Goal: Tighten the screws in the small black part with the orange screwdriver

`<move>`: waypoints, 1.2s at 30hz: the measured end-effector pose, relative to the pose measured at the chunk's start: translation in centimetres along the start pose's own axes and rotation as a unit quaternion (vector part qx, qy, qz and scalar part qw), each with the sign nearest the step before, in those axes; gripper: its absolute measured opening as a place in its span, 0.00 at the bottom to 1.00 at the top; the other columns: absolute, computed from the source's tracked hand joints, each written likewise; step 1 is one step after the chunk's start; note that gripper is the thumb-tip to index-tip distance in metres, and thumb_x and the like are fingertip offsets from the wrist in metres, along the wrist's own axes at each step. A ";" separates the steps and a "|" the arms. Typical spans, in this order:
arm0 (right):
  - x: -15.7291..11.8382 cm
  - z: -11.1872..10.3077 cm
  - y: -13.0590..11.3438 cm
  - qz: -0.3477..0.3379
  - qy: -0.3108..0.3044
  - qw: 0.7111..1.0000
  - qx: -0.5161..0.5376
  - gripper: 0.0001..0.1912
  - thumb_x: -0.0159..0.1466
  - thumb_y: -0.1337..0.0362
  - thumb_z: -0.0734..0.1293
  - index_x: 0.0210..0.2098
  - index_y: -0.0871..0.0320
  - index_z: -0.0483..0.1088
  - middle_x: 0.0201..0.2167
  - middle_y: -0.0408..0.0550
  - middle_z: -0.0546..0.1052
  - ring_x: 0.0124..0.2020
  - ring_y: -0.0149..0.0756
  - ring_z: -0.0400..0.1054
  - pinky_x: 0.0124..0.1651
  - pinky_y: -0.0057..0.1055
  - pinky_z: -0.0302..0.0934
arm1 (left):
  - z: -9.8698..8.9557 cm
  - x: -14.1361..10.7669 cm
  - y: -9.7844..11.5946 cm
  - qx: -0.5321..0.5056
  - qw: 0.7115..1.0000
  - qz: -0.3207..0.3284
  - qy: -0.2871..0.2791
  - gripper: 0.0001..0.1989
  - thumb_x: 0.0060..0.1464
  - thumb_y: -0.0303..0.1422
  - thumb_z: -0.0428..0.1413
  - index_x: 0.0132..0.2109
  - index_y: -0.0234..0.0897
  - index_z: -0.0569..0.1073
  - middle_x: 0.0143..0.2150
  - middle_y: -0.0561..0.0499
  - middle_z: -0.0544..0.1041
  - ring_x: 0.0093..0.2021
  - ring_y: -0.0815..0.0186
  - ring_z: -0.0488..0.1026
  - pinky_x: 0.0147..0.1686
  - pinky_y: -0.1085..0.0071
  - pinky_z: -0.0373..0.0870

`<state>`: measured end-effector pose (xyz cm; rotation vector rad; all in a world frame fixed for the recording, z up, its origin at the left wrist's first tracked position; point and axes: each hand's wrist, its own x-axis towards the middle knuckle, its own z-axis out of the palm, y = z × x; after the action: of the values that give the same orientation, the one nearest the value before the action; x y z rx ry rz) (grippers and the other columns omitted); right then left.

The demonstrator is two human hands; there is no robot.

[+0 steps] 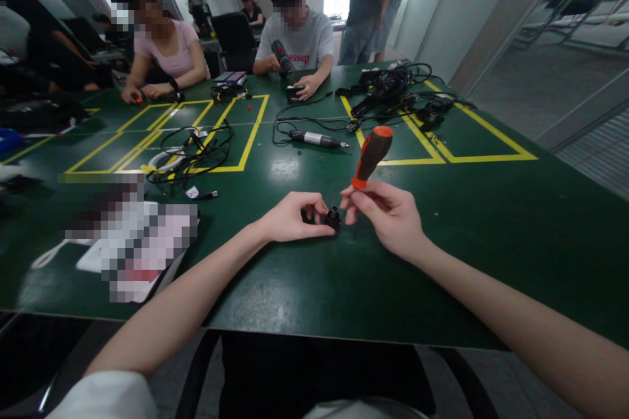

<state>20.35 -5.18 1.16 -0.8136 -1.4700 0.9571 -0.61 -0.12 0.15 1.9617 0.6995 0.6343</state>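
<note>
My right hand (393, 215) is closed on a screwdriver (374, 152) with a dark and orange handle. The handle leans up and to the right, and its shaft is mostly hidden by my fingers. Just left of it, my left hand (297, 216) pinches a small black cylindrical part (333, 219) on the green table between thumb and fingers. That part has a round metallic-looking top. Whether the screwdriver's tip touches it I cannot tell. Beyond my hands lies a silver and black pen-shaped power tool (317, 139) with a cord.
The green table (295, 288) bears yellow tape outlines. Tangled black cables (393, 91) lie at the back right, more cables (196, 150) at the left. Blurred flat items (147, 249) are by my left forearm. Across the table, a person holds a power drill (282, 57); another person (170, 49) sits left.
</note>
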 end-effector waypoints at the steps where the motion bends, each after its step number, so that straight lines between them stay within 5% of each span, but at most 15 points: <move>1: 0.0 0.0 0.1 0.001 0.006 1.000 0.004 0.20 0.65 0.44 0.73 0.38 0.55 0.74 0.28 0.44 0.80 0.22 0.31 0.74 0.28 0.31 0.73 | 0.0 0.0 0.0 -0.011 1.000 -0.005 -0.002 0.17 0.50 0.38 0.70 0.32 0.34 0.71 0.33 0.53 0.78 0.30 0.72 0.71 0.32 0.74 0.66; 4: -0.2 0.0 0.0 0.002 0.015 1.000 0.000 0.20 0.62 0.45 0.76 0.36 0.54 0.71 0.26 0.42 0.80 0.21 0.31 0.74 0.28 0.30 0.73 | 0.1 0.0 0.0 -0.035 0.999 -0.023 -0.003 0.18 0.49 0.38 0.71 0.30 0.33 0.70 0.41 0.49 0.81 0.30 0.74 0.72 0.30 0.75 0.65; 12: -0.1 0.1 -0.7 0.003 0.009 0.999 -0.031 0.20 0.62 0.45 0.77 0.32 0.55 0.75 0.27 0.44 0.79 0.22 0.32 0.73 0.29 0.32 0.73 | 0.0 0.3 -0.9 -0.173 0.976 -0.128 -0.031 0.23 0.41 0.35 0.75 0.35 0.34 0.69 0.27 0.52 0.81 0.27 0.70 0.79 0.31 0.75 0.72; 18: -0.1 0.1 -0.3 0.017 -0.015 1.000 -0.002 0.22 0.66 0.42 0.71 0.35 0.55 0.74 0.28 0.45 0.80 0.22 0.33 0.74 0.29 0.33 0.74 | -0.4 0.4 -0.7 -0.217 0.966 -0.133 -0.042 0.24 0.40 0.31 0.75 0.41 0.31 0.73 0.33 0.49 0.83 0.29 0.69 0.82 0.31 0.76 0.74; 28: -0.1 0.2 -0.3 0.000 0.013 1.000 -0.005 0.19 0.61 0.49 0.78 0.30 0.56 0.72 0.28 0.43 0.79 0.21 0.29 0.72 0.28 0.29 0.72 | -0.9 0.4 -1.0 -0.229 0.961 -0.138 -0.069 0.23 0.43 0.30 0.73 0.45 0.31 0.74 0.37 0.47 0.84 0.32 0.67 0.83 0.35 0.72 0.76; 36: 0.0 0.1 -0.6 0.027 0.040 0.999 0.007 0.17 0.52 0.54 0.84 0.31 0.56 0.77 0.22 0.42 0.79 0.20 0.35 0.76 0.24 0.30 0.75 | -0.7 0.3 -1.0 -0.227 0.965 -0.115 -0.064 0.20 0.44 0.25 0.69 0.45 0.31 0.74 0.33 0.51 0.82 0.31 0.69 0.81 0.35 0.74 0.73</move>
<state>20.26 -5.44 1.73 -0.8755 -1.3783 0.9626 -1.10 0.92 -0.34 1.4573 0.6254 0.4694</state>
